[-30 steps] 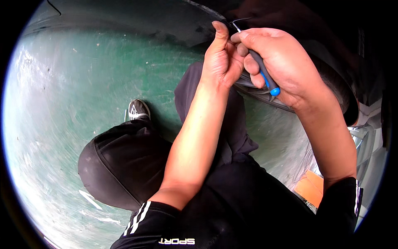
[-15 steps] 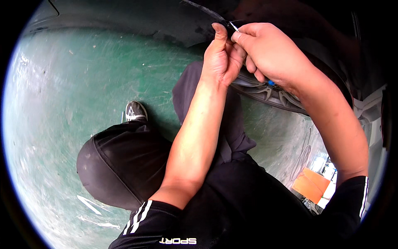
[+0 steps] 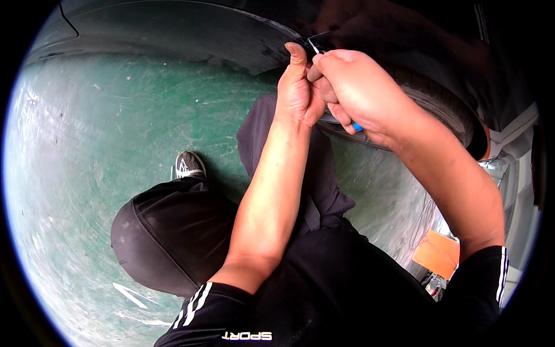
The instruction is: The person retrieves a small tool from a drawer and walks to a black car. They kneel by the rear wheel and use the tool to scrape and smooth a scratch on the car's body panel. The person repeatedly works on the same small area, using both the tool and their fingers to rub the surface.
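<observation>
My right hand [image 3: 358, 81] is closed round a slim tool, its pale thin tip [image 3: 314, 46] pointing up at a dark glossy car body panel [image 3: 231, 34]. A bit of blue [image 3: 358, 126] shows at the heel of the same hand; it looks like the tool's other end. Beside it, my left hand [image 3: 299, 92] has its thumb stretched up and palm showing. Its fingers go behind the right hand and are partly hidden. The two hands touch near the wheel arch edge. Whether the tip touches the panel I cannot tell.
A tyre [image 3: 433, 104] sits under the arch, behind my right forearm. Green scuffed floor [image 3: 144, 104] spreads to the left, with white strips [image 3: 130, 295] lying near my knee. My shoe [image 3: 189, 165] rests on it. An orange board [image 3: 437, 254] stands at the lower right.
Both hands have come slightly lower and to the left in view, along with the tool. More of the panel's curved edge and of the tyre now shows.
</observation>
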Motion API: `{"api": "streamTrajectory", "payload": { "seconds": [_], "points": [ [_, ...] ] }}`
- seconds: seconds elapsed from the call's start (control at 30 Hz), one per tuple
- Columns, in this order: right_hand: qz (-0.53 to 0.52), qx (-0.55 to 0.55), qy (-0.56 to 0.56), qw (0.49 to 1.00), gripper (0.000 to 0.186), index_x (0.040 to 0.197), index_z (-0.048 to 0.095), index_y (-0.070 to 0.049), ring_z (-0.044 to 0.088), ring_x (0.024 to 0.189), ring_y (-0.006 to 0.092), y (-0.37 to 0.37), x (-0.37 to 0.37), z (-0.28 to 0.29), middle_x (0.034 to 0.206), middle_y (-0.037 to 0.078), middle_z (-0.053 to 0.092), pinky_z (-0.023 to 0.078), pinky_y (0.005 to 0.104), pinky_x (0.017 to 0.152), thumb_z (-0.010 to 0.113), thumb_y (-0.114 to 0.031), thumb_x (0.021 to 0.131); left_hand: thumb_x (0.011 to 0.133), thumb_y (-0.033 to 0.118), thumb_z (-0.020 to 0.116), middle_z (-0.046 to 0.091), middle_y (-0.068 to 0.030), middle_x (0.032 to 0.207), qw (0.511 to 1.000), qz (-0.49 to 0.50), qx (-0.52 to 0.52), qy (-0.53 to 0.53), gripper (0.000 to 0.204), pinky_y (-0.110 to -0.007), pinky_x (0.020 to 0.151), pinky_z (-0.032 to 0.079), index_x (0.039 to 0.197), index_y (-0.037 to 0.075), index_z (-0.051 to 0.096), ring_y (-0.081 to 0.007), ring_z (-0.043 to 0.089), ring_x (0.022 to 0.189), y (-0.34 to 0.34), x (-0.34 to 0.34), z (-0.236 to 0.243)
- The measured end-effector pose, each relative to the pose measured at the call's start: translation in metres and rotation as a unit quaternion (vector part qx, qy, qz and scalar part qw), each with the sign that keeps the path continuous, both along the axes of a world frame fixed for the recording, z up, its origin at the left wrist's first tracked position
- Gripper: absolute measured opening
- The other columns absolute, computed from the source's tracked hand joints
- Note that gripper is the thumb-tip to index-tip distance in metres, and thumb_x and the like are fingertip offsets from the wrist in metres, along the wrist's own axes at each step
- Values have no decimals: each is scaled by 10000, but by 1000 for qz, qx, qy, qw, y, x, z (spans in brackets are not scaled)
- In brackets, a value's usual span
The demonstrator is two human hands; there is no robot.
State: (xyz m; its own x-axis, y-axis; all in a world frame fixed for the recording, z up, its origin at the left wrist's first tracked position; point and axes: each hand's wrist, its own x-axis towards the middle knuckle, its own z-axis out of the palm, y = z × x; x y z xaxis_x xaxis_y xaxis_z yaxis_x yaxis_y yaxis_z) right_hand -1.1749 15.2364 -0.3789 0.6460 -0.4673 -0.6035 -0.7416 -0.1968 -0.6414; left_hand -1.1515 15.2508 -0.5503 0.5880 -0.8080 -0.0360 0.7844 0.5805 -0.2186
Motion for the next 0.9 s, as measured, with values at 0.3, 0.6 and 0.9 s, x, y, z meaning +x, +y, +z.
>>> {"api": "streamTrajectory", "payload": {
  "seconds": [0.3, 0.6, 0.9],
  "points": [
    [77, -141, 22, 987, 310, 978, 622, 15, 453, 478, 100, 3, 1, -5, 635, 22, 530, 380, 314, 435, 458, -236, 1058, 945, 537, 654, 723, -63, 959, 999, 25, -30, 9, 517, -375, 880, 597, 1106, 45, 668, -205, 710, 961, -9, 3, -13],
    [230, -287, 74, 927, 316, 1002, 604, 57, 669, 780, 313, -7, 3, -1, 808, 186, 652, 512, 434, 741, 454, -212, 1072, 943, 541, 644, 729, -80, 1094, 998, 45, -46, 7, 541, -402, 991, 565, 1170, 49, 651, -224, 693, 1077, -7, 2, -7],
    [385, -369, 77, 842, 288, 1033, 574, 105, 711, 842, 436, -18, 1, 2, 884, 304, 694, 566, 475, 733, 519, -179, 1032, 923, 575, 645, 730, -70, 1105, 998, 17, -53, -10, 570, -405, 975, 561, 1173, 62, 659, -217, 689, 1074, -1, 1, -5]
  ]
}}
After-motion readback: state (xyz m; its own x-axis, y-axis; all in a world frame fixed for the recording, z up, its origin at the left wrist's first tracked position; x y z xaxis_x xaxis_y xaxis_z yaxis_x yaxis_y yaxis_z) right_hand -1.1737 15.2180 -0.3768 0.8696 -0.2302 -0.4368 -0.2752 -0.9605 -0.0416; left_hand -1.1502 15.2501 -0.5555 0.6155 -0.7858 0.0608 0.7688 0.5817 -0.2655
